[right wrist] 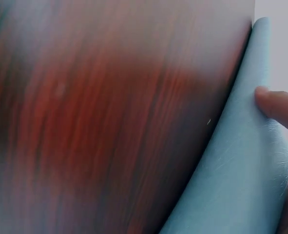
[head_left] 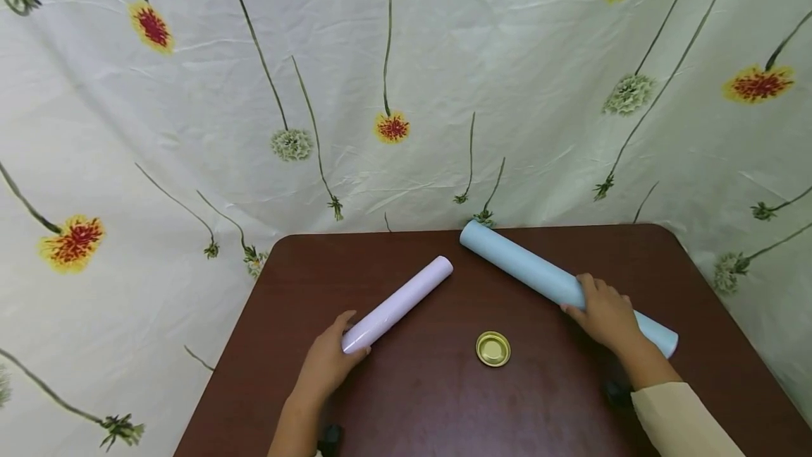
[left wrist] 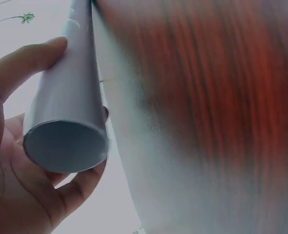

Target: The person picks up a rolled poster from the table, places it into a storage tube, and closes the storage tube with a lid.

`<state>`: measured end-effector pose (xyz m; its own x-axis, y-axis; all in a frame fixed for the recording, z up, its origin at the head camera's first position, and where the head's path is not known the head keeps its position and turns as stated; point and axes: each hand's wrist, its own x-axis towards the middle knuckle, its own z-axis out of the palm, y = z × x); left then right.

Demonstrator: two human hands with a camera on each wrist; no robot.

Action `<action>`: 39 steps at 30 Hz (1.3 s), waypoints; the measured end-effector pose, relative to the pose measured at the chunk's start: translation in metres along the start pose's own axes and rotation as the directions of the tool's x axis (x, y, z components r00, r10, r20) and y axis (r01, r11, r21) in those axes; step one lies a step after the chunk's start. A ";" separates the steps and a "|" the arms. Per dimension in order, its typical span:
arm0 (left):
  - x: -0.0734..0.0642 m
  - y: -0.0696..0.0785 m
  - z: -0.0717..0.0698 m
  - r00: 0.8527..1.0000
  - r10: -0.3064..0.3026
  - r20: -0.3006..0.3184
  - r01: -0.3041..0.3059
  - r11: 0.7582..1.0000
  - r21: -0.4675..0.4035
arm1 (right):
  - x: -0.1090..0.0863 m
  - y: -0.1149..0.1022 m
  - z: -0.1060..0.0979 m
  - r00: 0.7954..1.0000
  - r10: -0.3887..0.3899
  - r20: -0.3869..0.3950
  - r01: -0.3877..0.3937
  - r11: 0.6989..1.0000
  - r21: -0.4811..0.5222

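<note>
A flowery cloth [head_left: 457, 55] hangs behind the brown table [head_left: 444, 407]. The long blue tube [head_left: 520, 265] slants across the table's right side. The shorter purple tube [head_left: 400, 305] is over the left side. The right hand [head_left: 605, 312] grips the blue tube; the left hand [head_left: 325, 360] holds the purple tube's near end. A small gold lid [head_left: 493, 349] sits between the hands.

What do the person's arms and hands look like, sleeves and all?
The left hand and right hand are ungloved. A plain cream fabric sleeve covers part of the right forearm, stopping short of the wrist; the left forearm shows mostly bare. A small black object beside each wrist is too unclear to identify.
</note>
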<state>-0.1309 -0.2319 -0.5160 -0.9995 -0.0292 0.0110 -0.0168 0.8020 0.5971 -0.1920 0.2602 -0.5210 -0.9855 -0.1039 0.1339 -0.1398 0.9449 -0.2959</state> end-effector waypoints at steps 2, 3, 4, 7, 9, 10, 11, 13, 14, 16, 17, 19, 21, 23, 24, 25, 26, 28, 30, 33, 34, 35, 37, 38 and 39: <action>0.000 0.001 -0.001 1.000 0.004 -0.021 -0.004 1.000 -0.003 | 0.000 -0.001 0.000 1.000 0.004 0.002 -0.004 1.000 0.013; -0.001 0.001 -0.001 0.999 0.005 -0.033 -0.005 1.000 -0.005 | 0.000 -0.002 0.000 1.000 0.004 0.002 -0.004 1.000 0.012; -0.001 0.001 -0.001 0.999 0.004 -0.045 -0.004 1.000 -0.008 | 0.000 -0.003 0.000 1.000 0.003 0.001 -0.003 1.000 0.007; -0.001 0.001 -0.001 0.996 0.003 -0.086 -0.005 1.000 -0.019 | -0.003 -0.004 0.000 1.000 -0.005 0.009 0.005 1.000 -0.027; -0.001 0.001 -0.001 0.994 0.005 -0.110 -0.009 0.999 -0.031 | -0.005 -0.004 0.000 1.000 -0.009 0.018 0.010 0.999 -0.049; -0.001 0.001 -0.001 0.992 0.004 -0.123 -0.009 0.999 -0.039 | -0.006 -0.003 0.000 1.000 -0.011 0.023 0.012 0.998 -0.057; -0.001 0.001 -0.001 0.990 0.007 -0.137 -0.013 0.999 -0.044 | -0.007 -0.003 -0.001 1.000 -0.011 0.026 0.012 0.998 -0.057; -0.002 0.002 0.000 0.986 0.009 -0.167 -0.019 0.998 -0.062 | -0.009 -0.001 -0.002 1.000 -0.006 0.030 0.008 0.999 -0.053; -0.002 0.002 0.000 0.983 0.006 -0.182 -0.019 0.997 -0.075 | -0.010 0.000 -0.002 1.000 -0.003 0.028 0.004 0.999 -0.045; -0.003 0.003 0.000 0.976 -0.003 -0.218 -0.020 0.994 -0.104 | -0.011 0.002 -0.003 1.000 -0.002 0.027 0.003 1.000 -0.029; -0.003 0.003 0.000 0.972 -0.009 -0.235 -0.019 0.993 -0.118 | -0.011 0.004 -0.004 1.000 -0.002 0.028 0.003 1.000 -0.019; -0.003 0.004 0.000 0.964 -0.028 -0.263 -0.012 0.989 -0.149 | -0.012 0.007 -0.006 0.999 -0.005 0.033 0.006 1.000 -0.010; -0.003 0.005 0.000 0.956 -0.042 -0.290 -0.007 0.986 -0.166 | -0.013 0.008 -0.007 0.999 -0.007 0.038 0.007 1.000 -0.003; -0.004 0.006 0.000 0.947 -0.060 -0.317 0.000 0.982 -0.187 | -0.015 0.008 -0.007 1.000 -0.009 0.030 0.009 1.000 -0.003; -0.004 0.005 0.000 0.941 -0.069 -0.331 0.002 0.980 -0.199 | -0.016 0.008 -0.007 1.000 -0.010 0.023 0.010 1.000 -0.005; -0.004 0.005 0.000 0.936 -0.076 -0.344 0.002 0.978 -0.208 | -0.017 0.008 -0.007 1.000 -0.011 0.017 0.011 1.000 -0.008; -0.004 0.005 0.000 0.930 -0.085 -0.358 0.005 0.976 -0.219 | -0.019 0.008 -0.006 1.000 -0.013 0.009 0.013 1.000 -0.009; -0.003 0.004 0.001 0.921 -0.107 -0.375 0.015 0.970 -0.241 | -0.022 0.008 -0.005 1.000 -0.018 -0.010 0.018 1.000 -0.013; -0.003 0.004 0.000 0.916 -0.127 -0.382 0.026 0.966 -0.258 | -0.024 0.010 -0.004 0.999 -0.027 -0.021 0.026 1.000 -0.016; -0.003 0.003 0.000 0.912 -0.157 -0.378 0.049 0.959 -0.280 | -0.026 0.011 -0.004 0.998 -0.043 -0.045 0.043 0.999 -0.012; -0.003 0.003 0.000 0.911 -0.165 -0.377 0.055 0.957 -0.286 | -0.027 0.012 -0.005 0.997 -0.052 -0.055 0.052 0.999 -0.010; -0.003 0.003 0.000 0.910 -0.172 -0.378 0.057 0.953 -0.296 | -0.027 0.012 -0.005 0.996 -0.062 -0.064 0.061 0.998 -0.005; -0.003 0.003 -0.001 0.907 -0.186 -0.378 0.064 0.948 -0.313 | -0.028 0.012 -0.006 0.993 -0.082 -0.086 0.083 0.997 0.006; -0.002 0.003 -0.001 0.905 -0.192 -0.381 0.064 0.944 -0.323 | -0.028 0.013 -0.006 0.991 -0.092 -0.097 0.094 0.996 0.012; -0.002 0.002 -0.001 0.903 -0.202 -0.380 0.066 0.938 -0.339 | -0.029 0.013 -0.006 0.989 -0.103 -0.108 0.106 0.994 0.018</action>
<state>-0.1286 -0.2309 -0.5135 -0.8887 -0.4150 0.1948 -0.0733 0.5480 0.8333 -0.1650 0.2773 -0.5227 -0.9497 -0.1666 0.2652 -0.2447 0.9231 -0.2966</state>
